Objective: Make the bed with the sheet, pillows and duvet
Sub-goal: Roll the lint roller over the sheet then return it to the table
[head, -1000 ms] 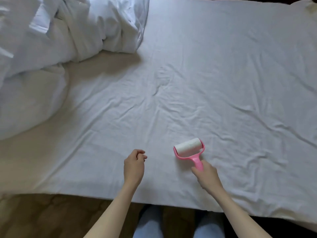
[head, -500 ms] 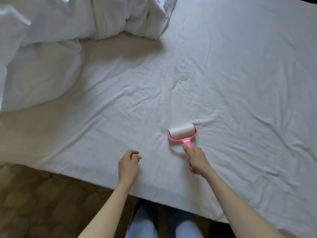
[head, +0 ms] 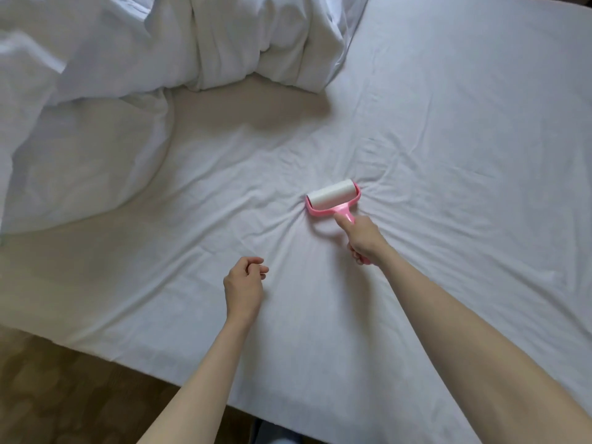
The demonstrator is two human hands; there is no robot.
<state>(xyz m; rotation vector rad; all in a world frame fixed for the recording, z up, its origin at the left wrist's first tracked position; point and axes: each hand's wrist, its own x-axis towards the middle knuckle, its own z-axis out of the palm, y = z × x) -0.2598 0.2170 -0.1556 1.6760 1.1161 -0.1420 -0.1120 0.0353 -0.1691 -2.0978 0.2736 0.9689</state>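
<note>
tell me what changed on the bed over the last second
The right hand pushed the pink lint roller away from the bed's near edge, farther onto the white sheet, which now bunches into creases around the roll. Its grip on the handle is unchanged. The left hand stayed loosely curled and empty over the sheet, and the heaped duvet stayed at the far left.

1 sheet (head: 448, 129), 1 duvet (head: 192, 43), 1 lint roller (head: 333, 198), 2 hands: L (head: 245, 288), R (head: 363, 240).
</note>
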